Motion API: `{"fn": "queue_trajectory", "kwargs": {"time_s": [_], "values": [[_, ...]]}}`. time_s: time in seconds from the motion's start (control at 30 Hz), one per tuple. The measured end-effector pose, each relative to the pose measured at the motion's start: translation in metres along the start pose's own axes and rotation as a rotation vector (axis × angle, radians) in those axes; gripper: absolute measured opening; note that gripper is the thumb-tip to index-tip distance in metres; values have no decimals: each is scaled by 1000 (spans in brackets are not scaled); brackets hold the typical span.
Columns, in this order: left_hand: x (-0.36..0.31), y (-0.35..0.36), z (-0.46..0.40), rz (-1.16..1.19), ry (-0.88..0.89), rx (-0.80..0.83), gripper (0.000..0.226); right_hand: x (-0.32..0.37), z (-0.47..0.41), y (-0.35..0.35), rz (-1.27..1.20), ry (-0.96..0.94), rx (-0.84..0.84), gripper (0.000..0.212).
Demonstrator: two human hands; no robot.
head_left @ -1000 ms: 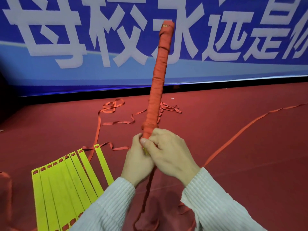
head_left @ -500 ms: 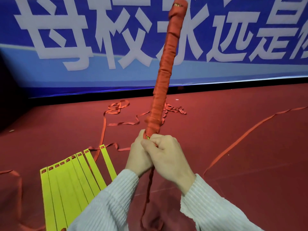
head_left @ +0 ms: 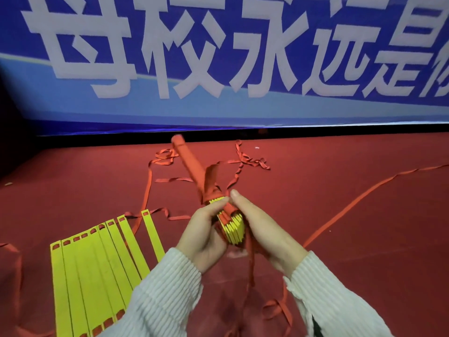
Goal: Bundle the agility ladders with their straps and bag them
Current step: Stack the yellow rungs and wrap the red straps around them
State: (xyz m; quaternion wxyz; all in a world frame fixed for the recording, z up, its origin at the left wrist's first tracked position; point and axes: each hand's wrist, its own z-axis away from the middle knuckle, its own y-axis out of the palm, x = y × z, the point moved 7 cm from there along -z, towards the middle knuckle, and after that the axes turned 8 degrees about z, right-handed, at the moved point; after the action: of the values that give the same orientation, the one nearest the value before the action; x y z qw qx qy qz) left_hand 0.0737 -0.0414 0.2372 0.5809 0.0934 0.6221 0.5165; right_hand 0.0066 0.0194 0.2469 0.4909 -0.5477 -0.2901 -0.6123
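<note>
A ladder bundle (head_left: 192,166), yellow rungs stacked and wound in red strap, points away from me and leans to the upper left. Its near end (head_left: 233,226) shows the yellow rung ends. My left hand (head_left: 205,229) grips that end from the left, thumb on the rungs. My right hand (head_left: 260,224) holds it from the right with the fingers laid along it, and a loose strap tail (head_left: 250,271) hangs below. A second ladder's yellow rungs (head_left: 97,271) lie fanned on the red floor at lower left.
Loose red straps (head_left: 160,159) trail and tangle across the red carpet (head_left: 364,239), one long strap (head_left: 359,200) running off right. A blue banner wall (head_left: 218,69) with white characters stands behind a dark floor edge.
The bundle has tipped from nearly upright to pointing away and low. Its yellow rung ends now show between my hands, and my right hand has loosened from a fist.
</note>
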Motion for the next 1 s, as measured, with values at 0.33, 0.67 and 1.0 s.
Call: {"fn": "queue_trajectory", "kwargs": {"time_s": [0.33,0.67,1.0], "values": [[18,-42,3,-101,-156,-387,38,9,-9,-9,847,-200,-197,55],[-24,-4,13,-1621,691,-281,59,17,13,-69,285,-76,-610,44],[-3,-2,2,-1384,670,-286,55,16,16,-33,134,-93,-143,37]]}}
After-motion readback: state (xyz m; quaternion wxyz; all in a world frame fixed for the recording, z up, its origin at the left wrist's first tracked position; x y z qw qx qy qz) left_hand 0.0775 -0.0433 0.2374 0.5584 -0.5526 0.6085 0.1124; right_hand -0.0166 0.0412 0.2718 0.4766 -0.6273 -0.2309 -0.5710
